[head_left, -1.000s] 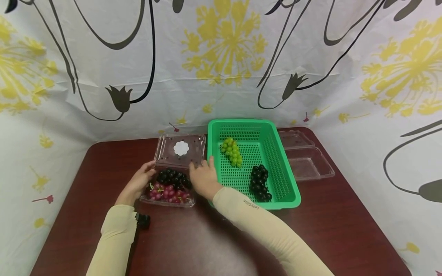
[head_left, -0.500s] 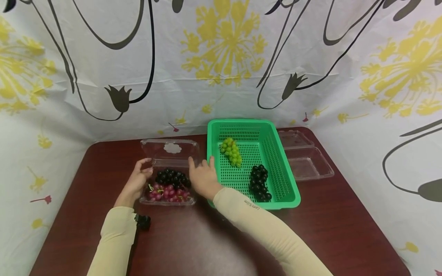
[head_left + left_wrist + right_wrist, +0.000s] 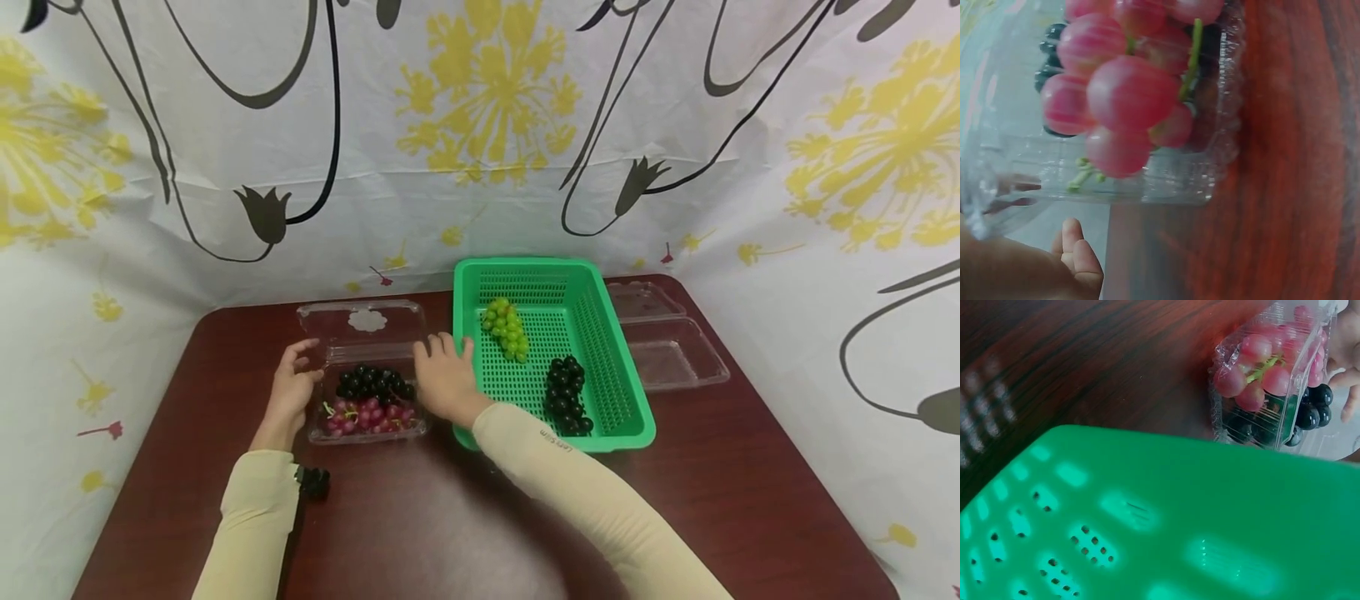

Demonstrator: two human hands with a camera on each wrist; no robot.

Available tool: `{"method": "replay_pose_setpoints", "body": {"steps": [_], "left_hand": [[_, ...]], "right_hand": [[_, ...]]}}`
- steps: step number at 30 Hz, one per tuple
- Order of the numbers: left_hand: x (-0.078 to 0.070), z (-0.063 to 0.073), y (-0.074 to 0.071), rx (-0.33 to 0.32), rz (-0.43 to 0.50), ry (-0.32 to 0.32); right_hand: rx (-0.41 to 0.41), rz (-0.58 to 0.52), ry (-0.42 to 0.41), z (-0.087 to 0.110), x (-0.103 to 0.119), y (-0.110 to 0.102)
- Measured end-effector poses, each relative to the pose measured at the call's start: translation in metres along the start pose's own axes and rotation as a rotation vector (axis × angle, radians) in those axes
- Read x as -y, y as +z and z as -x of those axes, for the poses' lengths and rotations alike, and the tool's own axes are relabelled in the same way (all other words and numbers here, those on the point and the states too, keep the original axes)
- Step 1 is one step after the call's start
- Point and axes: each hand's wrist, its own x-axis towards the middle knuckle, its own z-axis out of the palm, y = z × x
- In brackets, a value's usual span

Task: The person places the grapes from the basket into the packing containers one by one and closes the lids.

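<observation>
In the head view a clear hinged clamshell box (image 3: pixel 367 439) sits left of centre, its clear lid (image 3: pixel 390 321) tilted up at the back. Black grapes (image 3: pixel 375 383) lie in its rear half, with pink grapes (image 3: pixel 367 415) in front. My left hand (image 3: pixel 288 392) is beside the box's left rear corner, thumb and fingers spread apart. At the right rear corner is my right hand (image 3: pixel 447 382), fingers extended, between box and basket. The left wrist view shows the pink grapes (image 3: pixel 1132 94) up close through the plastic, with part of a hand (image 3: pixel 1029 269) below.
A green perforated basket (image 3: pixel 628 371) stands right of the box, holding green grapes (image 3: pixel 505 329) and a black bunch (image 3: pixel 564 396). Another clear container (image 3: pixel 667 354) lies open beyond it. A patterned cloth (image 3: pixel 495 225) hangs behind the dark red table (image 3: pixel 405 517).
The box lid has swung from lying back to a raised tilt, its label now foreshortened. My left hand has moved slightly left, and my right hand's fingers have shifted a little.
</observation>
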Motion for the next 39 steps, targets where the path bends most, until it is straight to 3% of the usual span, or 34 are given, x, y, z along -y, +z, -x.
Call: {"method": "replay_pose_setpoints", "body": {"steps": [10, 17, 23, 31, 39], "left_hand": [[-0.014, 0.010, -0.004, -0.105, 0.002, 0.065], [-0.018, 0.022, -0.006, -0.200, -0.029, 0.111], [-0.018, 0.034, -0.005, -0.281, -0.045, 0.166], [-0.015, 0.053, -0.004, -0.301, -0.110, 0.211], [-0.013, 0.065, -0.002, -0.336, -0.141, 0.269]], "right_hand": [[-0.027, -0.126, -0.006, 0.003, -0.002, -0.006], [-0.112, -0.312, -0.008, 0.004, -0.005, -0.001], [-0.171, -0.390, -0.013, 0.005, -0.009, -0.001], [-0.241, -0.453, -0.006, 0.009, -0.011, -0.004], [-0.365, -0.433, -0.071, 0.012, -0.012, -0.006]]}}
